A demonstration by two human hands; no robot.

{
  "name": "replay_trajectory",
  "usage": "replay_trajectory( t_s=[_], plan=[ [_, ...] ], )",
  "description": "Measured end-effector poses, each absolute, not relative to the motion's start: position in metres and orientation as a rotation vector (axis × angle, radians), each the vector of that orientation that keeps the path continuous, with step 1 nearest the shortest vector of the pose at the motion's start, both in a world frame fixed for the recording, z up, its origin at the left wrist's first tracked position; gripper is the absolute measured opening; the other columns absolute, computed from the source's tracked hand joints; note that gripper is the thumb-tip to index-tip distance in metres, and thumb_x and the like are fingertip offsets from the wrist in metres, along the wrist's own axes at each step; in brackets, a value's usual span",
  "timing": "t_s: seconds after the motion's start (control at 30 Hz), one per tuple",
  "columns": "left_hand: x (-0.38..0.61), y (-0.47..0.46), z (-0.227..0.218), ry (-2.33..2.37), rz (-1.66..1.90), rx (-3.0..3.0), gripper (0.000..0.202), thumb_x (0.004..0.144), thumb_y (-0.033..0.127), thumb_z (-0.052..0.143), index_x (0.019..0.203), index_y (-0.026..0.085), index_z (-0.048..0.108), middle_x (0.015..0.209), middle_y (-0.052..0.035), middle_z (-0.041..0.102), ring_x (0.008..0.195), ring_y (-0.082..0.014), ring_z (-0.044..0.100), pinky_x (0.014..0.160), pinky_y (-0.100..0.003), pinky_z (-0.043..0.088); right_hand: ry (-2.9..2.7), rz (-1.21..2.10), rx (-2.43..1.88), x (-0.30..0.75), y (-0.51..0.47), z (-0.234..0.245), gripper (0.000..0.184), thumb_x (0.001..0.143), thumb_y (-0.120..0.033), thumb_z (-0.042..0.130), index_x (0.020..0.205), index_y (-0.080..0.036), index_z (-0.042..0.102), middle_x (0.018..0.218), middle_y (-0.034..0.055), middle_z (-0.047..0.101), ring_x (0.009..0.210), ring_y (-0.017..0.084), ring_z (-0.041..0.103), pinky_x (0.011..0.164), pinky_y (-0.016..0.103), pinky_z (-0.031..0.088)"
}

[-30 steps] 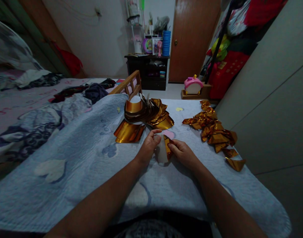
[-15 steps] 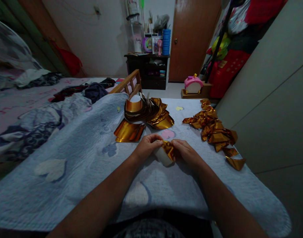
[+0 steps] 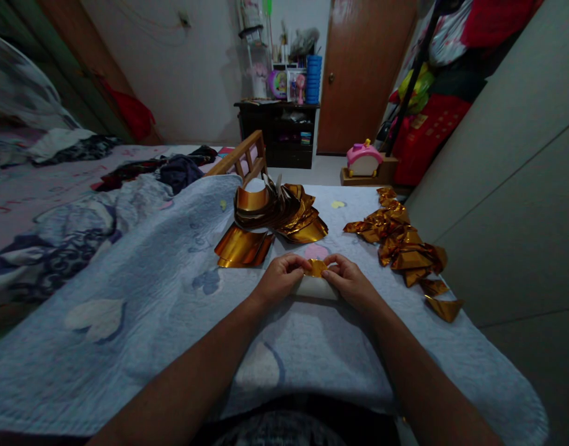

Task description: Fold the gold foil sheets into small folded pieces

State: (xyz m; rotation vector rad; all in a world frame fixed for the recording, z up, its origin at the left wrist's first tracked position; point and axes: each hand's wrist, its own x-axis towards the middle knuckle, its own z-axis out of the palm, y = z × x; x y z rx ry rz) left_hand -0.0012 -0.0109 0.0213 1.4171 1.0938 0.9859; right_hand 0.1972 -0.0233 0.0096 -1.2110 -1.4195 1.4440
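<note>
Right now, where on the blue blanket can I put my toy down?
Bare pale blue quilt lies left of the left hand, nearer than the stack of gold foil sheets. Crowded: the right edge, with folded gold foil pieces.

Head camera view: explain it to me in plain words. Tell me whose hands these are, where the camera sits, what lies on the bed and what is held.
There is no machine here. The camera sits on a person's head and looks forward and down, so the two bare arms coming in from the bottom are that person's own. The left hand and the right hand pinch one small gold sheet between them. It is gold on one face and white on the other, and it rests on a pale blue quilt. Beyond the hands lies a stack of curled gold sheets. To the right lies a heap of folded gold pieces. The room is dim, so the exact folds cannot be made out.
</note>
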Motion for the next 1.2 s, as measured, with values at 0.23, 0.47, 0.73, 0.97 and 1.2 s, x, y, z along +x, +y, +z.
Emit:
replay_trajectory(
  t_s=[0.23,0.47,0.73,0.97,1.2],
  plan=[
    [-0.002,-0.01,0.018,1.106,0.98,1.64,0.016,0.075,0.019,0.061,0.083,0.019,0.076,0.089,-0.0054,0.07,0.091,-0.0217,0.065,0.085,-0.033,0.05,-1.538,1.291,-1.219,0.196,-0.026,0.01,0.017,0.082,-0.036,0.057,0.088,-0.024,0.046,0.069,-0.0052,0.059,0.055,0.012,0.044,0.05,0.022,0.03],
    [-0.004,-0.007,0.011,1.186,0.938,1.7,0.015,0.075,0.014,0.057,0.081,0.018,0.07,0.087,-0.0026,0.065,0.078,-0.016,0.061,0.071,-0.027,0.047,-1.749,1.043,-1.288,0.199,-0.025,0.01,0.009,0.079,-0.024,0.046,0.081,-0.022,0.054,0.072,-0.0022,0.055,0.067,0.015,0.05,0.062,0.027,0.037],
    [-0.003,-0.009,0.007,1.297,0.871,2.015,0.017,0.081,0.009,0.055,0.084,0.018,0.068,0.09,-0.0039,0.06,0.088,-0.0191,0.06,0.084,-0.033,0.05,-2.04,0.652,-1.456,0.199,-0.025,0.001,0.01,0.086,-0.02,0.05,0.087,-0.02,0.06,0.079,0.0023,0.062,0.075,0.018,0.055,0.07,0.029,0.037],
    [-0.002,-0.01,-0.002,1.364,0.803,2.203,0.016,0.083,0.008,0.055,0.086,0.018,0.067,0.099,-0.0058,0.058,0.092,-0.0194,0.061,0.083,-0.032,0.051,-2.115,0.632,-1.371,0.204,-0.028,0.005,0.024,0.075,-0.007,0.052,0.091,-0.018,0.065,0.083,0.0041,0.065,0.083,0.02,0.057,0.077,0.03,0.041],
    [-0.006,-0.007,-0.002,1.382,0.722,2.374,0.013,0.089,0.009,0.059,0.085,0.016,0.07,0.093,-0.0063,0.061,0.094,-0.0212,0.058,0.088,-0.035,0.05,-2.128,0.719,-1.274,0.209,-0.029,0.006,0.041,0.074,0.003,0.046,0.103,-0.018,0.066,0.103,0.0071,0.07,0.098,0.021,0.061,0.09,0.033,0.044]
  ],
)
